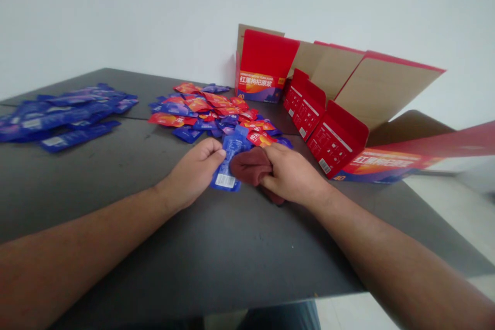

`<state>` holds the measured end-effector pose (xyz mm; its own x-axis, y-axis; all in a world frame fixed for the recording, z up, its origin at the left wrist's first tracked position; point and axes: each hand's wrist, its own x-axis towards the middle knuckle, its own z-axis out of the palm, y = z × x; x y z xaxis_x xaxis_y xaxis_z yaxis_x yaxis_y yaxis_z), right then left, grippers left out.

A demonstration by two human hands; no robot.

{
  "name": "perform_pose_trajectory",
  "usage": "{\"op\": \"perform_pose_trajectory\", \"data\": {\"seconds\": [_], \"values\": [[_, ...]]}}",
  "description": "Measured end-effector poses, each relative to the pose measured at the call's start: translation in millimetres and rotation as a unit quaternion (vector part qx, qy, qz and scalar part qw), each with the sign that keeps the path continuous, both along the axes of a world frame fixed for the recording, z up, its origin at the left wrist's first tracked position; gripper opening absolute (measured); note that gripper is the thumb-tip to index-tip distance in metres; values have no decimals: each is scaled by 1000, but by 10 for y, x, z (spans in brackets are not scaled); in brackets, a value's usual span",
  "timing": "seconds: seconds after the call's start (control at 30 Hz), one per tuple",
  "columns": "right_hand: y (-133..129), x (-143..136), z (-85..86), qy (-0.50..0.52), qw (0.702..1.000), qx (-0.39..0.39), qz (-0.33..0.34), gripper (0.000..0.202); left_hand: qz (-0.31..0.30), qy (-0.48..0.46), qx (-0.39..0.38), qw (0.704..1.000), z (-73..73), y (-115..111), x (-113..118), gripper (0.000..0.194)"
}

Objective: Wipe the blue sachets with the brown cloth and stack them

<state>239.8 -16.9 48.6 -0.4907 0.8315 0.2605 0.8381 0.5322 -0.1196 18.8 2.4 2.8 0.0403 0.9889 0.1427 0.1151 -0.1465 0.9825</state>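
Observation:
My left hand [197,167] is closed on the left edge of a blue sachet [229,162], pinched between thumb and fingers above the table. The sachet's printed side with a white barcode label faces me. In my right hand [290,172] is a bunched brown cloth [251,166], which lies against the sachet's right side and hides part of it. Just beyond both hands is a mixed pile of red and blue sachets [216,105].
To the left lies a heap of blue sachets [73,108] on the dark grey table [154,247]. Several open red cartons stand at the right, including a back carton [261,69] and a front carton [381,165]. A white wall [154,10] rises behind.

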Motion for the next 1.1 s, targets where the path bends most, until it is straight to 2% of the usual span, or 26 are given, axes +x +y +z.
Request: {"op": "perform_pose_trajectory", "data": {"seconds": [0.17, 0.33, 0.5, 0.63, 0.7, 0.83, 1.0, 1.1], "values": [[5, -2, 17, -1, 1000, -21, 23, 15, -46, 55, 9, 997, 29, -14, -33, 17], [6, 11, 57, 54, 997, -20, -45, 28, -74, 86, 9, 993, 55, -28, -60, 19], [-1, 9, 77, 48, 998, -37, -9, 28, -79, 131, 29, 988, 35, -26, -75, 18], [10, 7, 82, 61, 997, -31, -44, 29, -93, 154, 40, 983, 41, -24, -83, 19], [9, 5, 86, 62, 996, -35, -49, 29, -102, 157, 42, 981, 48, -25, -83, 18], [-18, -7, 98, 48, 998, -39, -16, 23, -116, 152, 36, 981, 58, -33, -83, 18], [-4, 10, 120, 65, 995, -33, -64, 33, -119, 163, 47, 978, 66, -46, -86, 19], [3, 19, 130, 65, 996, -39, -49, 36, -127, 164, 55, 977, 59, -48, -85, 19]]}}
